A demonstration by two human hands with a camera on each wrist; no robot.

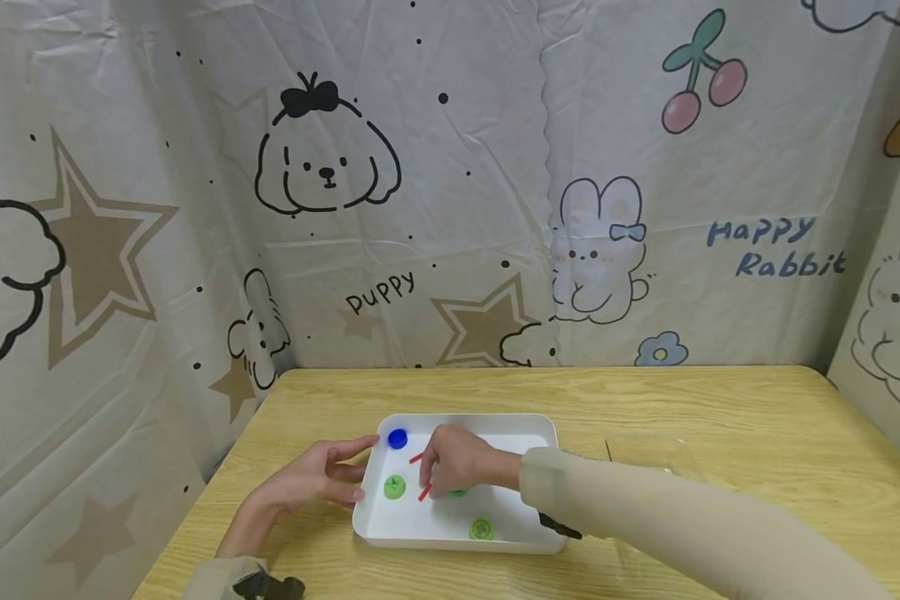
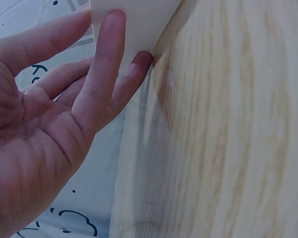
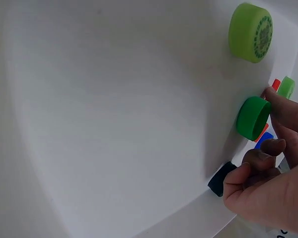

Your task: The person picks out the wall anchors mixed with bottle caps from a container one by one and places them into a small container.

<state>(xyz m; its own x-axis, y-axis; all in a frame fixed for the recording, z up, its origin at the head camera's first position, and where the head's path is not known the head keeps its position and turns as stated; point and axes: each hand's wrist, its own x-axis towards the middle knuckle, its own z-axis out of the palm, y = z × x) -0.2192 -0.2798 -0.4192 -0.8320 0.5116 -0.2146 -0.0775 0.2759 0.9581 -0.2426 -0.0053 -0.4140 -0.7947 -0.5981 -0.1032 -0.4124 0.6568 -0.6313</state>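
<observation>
We record a white tray [image 1: 540,429] on a pale yellow wood-grain table [image 1: 720,400]. In the tray we note a blue cap [image 1: 397,438], a light green cap [image 1: 394,487], a second light green cap with a dark printed ring pattern [image 1: 482,528], a darker green cap [image 3: 253,118], a black cap [image 3: 221,179] and thin red sticks [image 1: 424,493]. Both sleeves [image 1: 645,508] are beige. The backdrop [image 1: 450,167] is off-white, printed with black-outlined puppies, tan stars, pink cherries and blue lettering.
</observation>
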